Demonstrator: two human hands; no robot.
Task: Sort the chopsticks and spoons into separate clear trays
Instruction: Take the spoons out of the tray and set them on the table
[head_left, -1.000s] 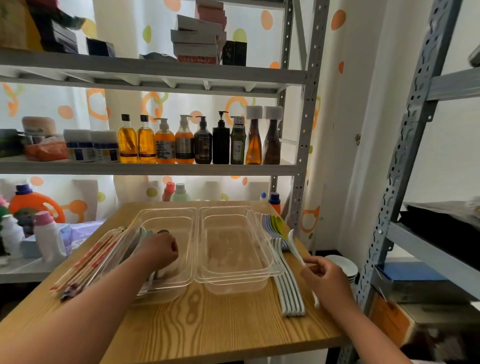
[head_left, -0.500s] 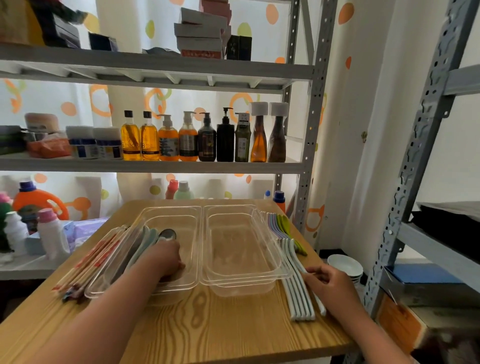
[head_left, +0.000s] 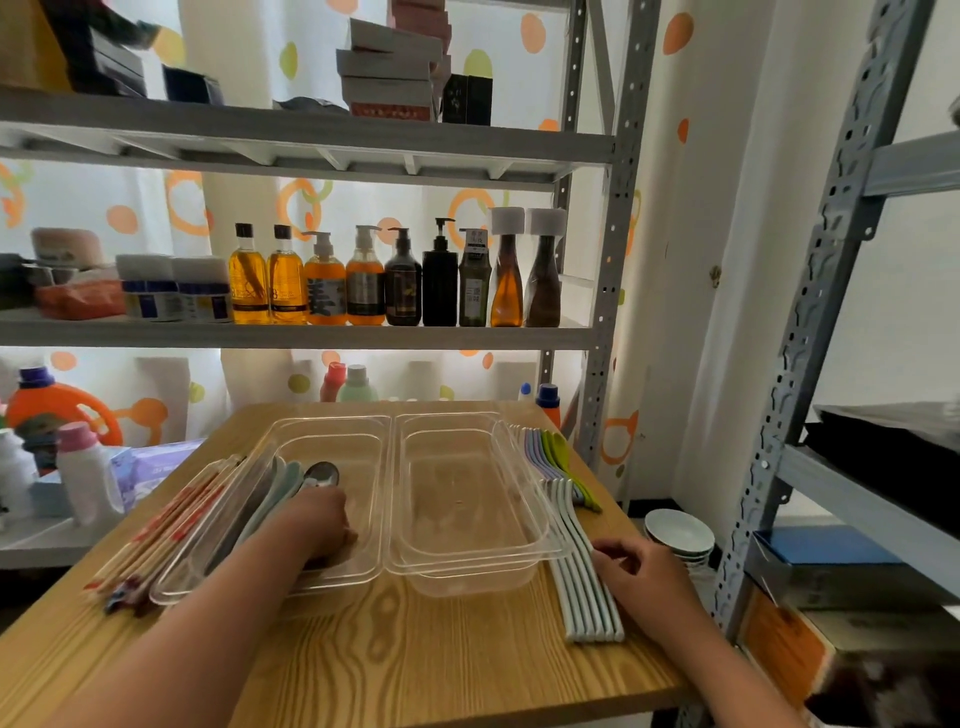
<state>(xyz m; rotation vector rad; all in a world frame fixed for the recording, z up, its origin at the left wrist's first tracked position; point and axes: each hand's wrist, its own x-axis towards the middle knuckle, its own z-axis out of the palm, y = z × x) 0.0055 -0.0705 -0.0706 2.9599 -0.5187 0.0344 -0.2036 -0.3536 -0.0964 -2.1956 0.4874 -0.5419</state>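
Left hand (head_left: 311, 530) stays inside the left clear tray (head_left: 332, 420) as it was a second ago, knuckles up and fingers curled under. What they grip, if anything, is hidden, so I cannot tell. Red-patterned chopsticks (head_left: 161, 535) lie in a bundle on the wooden surface (head_left: 415, 649), against that tray's left rim. In the tray, pale green spoons (head_left: 280, 486) and a metal spoon (head_left: 322, 474) point away from the hand, their handles covered by it. The right clear tray (head_left: 467, 499) stands touching the first. Right of it, purple and green spoons (head_left: 550, 454) lie beyond a row of white spoons (head_left: 584, 587). The right hand (head_left: 644, 577), which held one white spoon raised a second ago, now rests low with curled fingertips at the row's outer edge; pinching or only touching is unclear. Stacked white bowls (head_left: 678, 532) sit below the surface's right edge.
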